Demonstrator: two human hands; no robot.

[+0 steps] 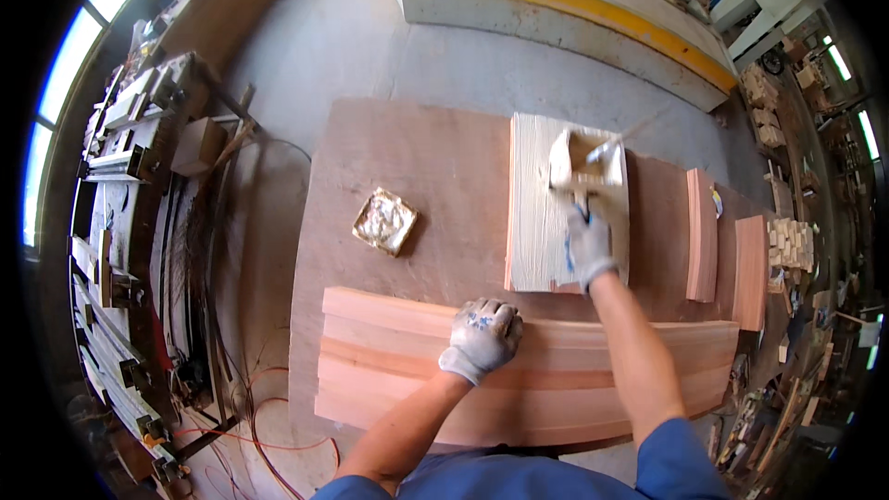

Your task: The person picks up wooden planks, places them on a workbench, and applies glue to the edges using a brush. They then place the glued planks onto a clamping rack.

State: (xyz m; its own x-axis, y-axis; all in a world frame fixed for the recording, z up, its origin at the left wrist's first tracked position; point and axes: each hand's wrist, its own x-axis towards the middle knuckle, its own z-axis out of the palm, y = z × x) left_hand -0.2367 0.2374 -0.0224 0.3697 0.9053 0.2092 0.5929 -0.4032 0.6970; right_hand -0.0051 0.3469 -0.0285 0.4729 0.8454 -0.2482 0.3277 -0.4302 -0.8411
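My right hand (590, 245), in a pale work glove, is closed around the handle of a glue brush (581, 197), its head blurred against an open box (560, 165). That box, smeared with whitish glue, sits on a stack of boards (537, 222) whose top is coated with the same stuff. Another stick-like handle (607, 148) leans out of the box. My left hand (483, 333), also gloved and stained blue, is curled on a row of long, slightly curved wooden boards (380, 352); what lies under its fingers is hidden.
A square glue-crusted tray (385, 221) rests on the brown tabletop (444, 157). Curved wood pieces (701, 236) stand at the right. A rack of clamps and metal bars (120, 287) is on the left, a yellow-striped machine (574, 5) beyond. Red hoses (269, 407) cross the floor.
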